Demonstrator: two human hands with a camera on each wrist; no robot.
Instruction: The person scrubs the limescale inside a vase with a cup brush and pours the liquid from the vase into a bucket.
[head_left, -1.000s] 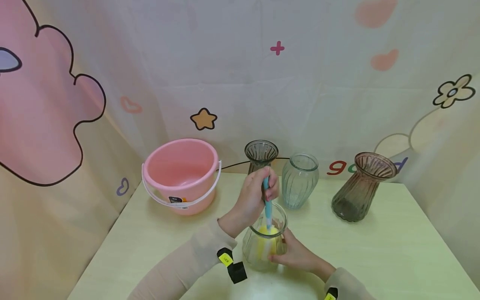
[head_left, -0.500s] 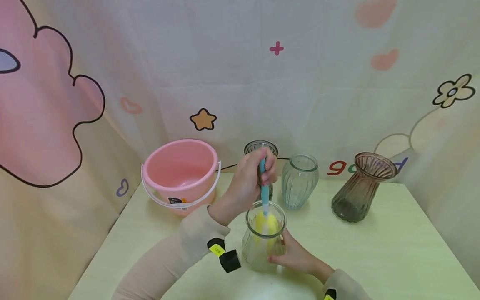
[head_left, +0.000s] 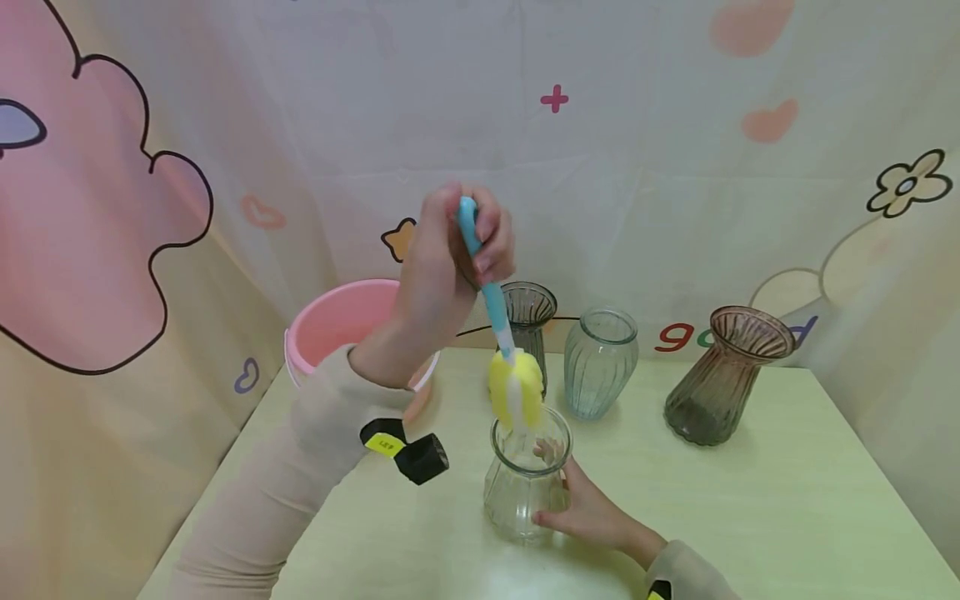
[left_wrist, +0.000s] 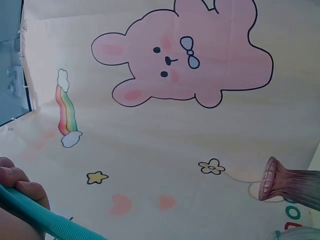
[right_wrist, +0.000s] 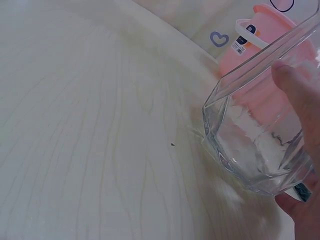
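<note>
My left hand [head_left: 438,271] grips the blue handle of a sponge bottle brush [head_left: 517,387] with a yellow head. In the head view the head's lower end overlaps the mouth of a clear glass vase [head_left: 517,500]; whether it is still inside cannot be told. That vase stands upright on the table, with my right hand [head_left: 592,512] holding its right side, thumb in front and fingers behind. The left wrist view catches only part of the fingers and the teal handle [left_wrist: 55,220]. Close up in the right wrist view are the vase's faceted base [right_wrist: 240,150] and my thumb.
Behind stand a grey glass vase [head_left: 531,308], partly hidden by the brush, and a pale blue-green glass vase [head_left: 600,367]. A brownish-pink vase [head_left: 708,387] leans at the right. The pink bucket [head_left: 330,312] at the left is partly covered by my left arm. A printed curtain [head_left: 637,208] backs the table.
My left hand has risen and moved left, drawing the brush up so its yellow head has gone from deep in the vase to its mouth. The right hand and vase stay put.
</note>
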